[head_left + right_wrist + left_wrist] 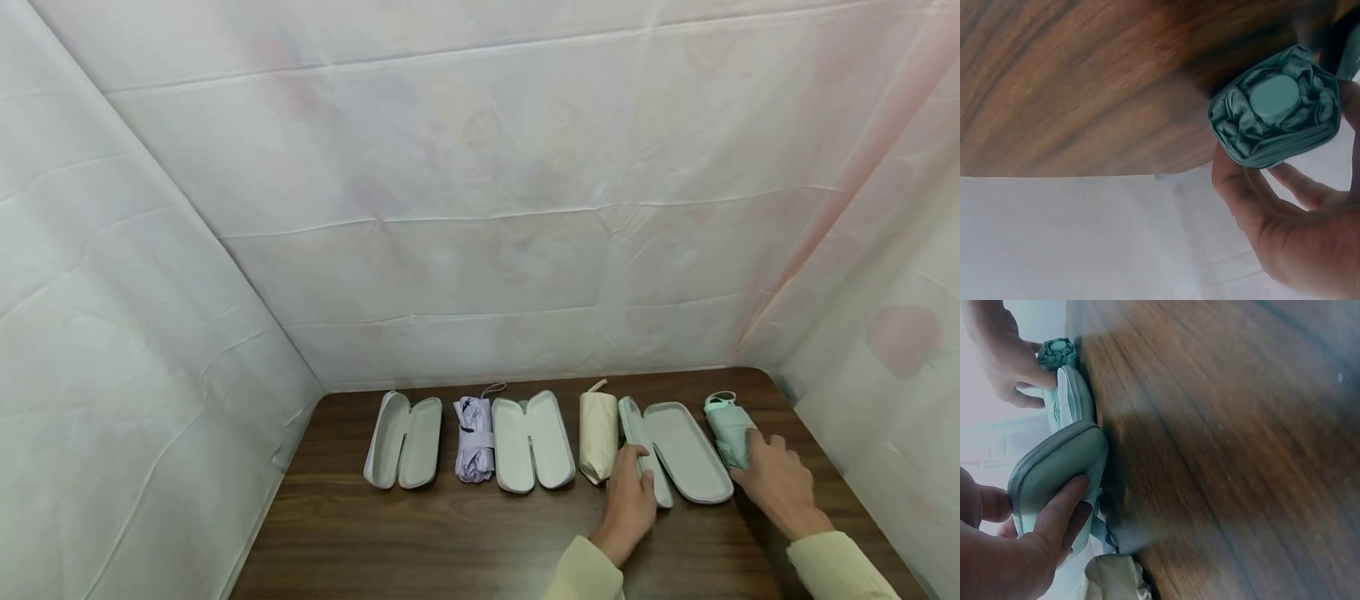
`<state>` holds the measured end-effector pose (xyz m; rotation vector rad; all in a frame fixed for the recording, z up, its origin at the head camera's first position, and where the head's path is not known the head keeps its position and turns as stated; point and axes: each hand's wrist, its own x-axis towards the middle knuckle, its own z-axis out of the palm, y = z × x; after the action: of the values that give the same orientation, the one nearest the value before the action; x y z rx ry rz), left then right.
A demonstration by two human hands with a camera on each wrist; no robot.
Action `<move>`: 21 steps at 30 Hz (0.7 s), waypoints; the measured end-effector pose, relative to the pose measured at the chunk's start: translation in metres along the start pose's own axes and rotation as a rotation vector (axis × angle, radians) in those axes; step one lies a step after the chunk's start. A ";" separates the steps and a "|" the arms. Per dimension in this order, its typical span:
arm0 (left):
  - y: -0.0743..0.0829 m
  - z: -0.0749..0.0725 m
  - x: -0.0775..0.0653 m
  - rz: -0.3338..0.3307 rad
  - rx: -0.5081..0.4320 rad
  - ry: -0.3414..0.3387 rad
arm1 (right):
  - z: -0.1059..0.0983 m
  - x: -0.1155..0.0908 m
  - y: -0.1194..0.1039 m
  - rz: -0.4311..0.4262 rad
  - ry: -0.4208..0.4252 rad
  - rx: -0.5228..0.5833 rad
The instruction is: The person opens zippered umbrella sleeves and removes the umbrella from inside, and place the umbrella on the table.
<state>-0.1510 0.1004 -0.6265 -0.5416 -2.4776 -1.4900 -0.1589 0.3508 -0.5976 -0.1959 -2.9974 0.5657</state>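
My left hand (628, 502) grips the left half of an open pale green zip case (692, 457) by its near end; in the left wrist view, the thumb and fingers lie on both sides of that half (1063, 456). At the table's right side, my right hand (780, 485) holds a mint-green folded umbrella (726, 425) with a wrist loop at its far end. The right wrist view looks onto the umbrella's gathered cloth end and its round-cornered tip (1274, 97), with fingers and thumb around the sides. A cream folded umbrella (598, 435) lies just left of the held case.
Farther left lie another open case (551, 437), a lilac folded umbrella (475, 442) and a third open case (422, 446), in a row along the back of the brown wooden table (420, 542). White cloth sheets (480, 250) hang behind and at both sides.
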 end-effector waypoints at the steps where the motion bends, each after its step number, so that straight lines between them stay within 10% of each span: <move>1: -0.011 0.007 0.002 0.019 -0.002 0.010 | 0.000 0.001 -0.001 -0.003 -0.003 -0.005; 6: -0.049 0.032 0.009 0.068 0.013 0.034 | 0.000 0.005 -0.004 -0.005 -0.035 -0.021; 13: 0.012 -0.017 0.013 -0.111 0.043 -0.090 | 0.005 0.009 -0.005 -0.039 -0.036 -0.007; 21: 0.021 -0.036 0.002 -0.090 0.061 -0.117 | 0.003 0.004 0.006 -0.026 -0.049 0.008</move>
<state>-0.1453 0.0784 -0.5921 -0.5280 -2.6602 -1.4481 -0.1623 0.3561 -0.6029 -0.1437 -3.0398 0.5877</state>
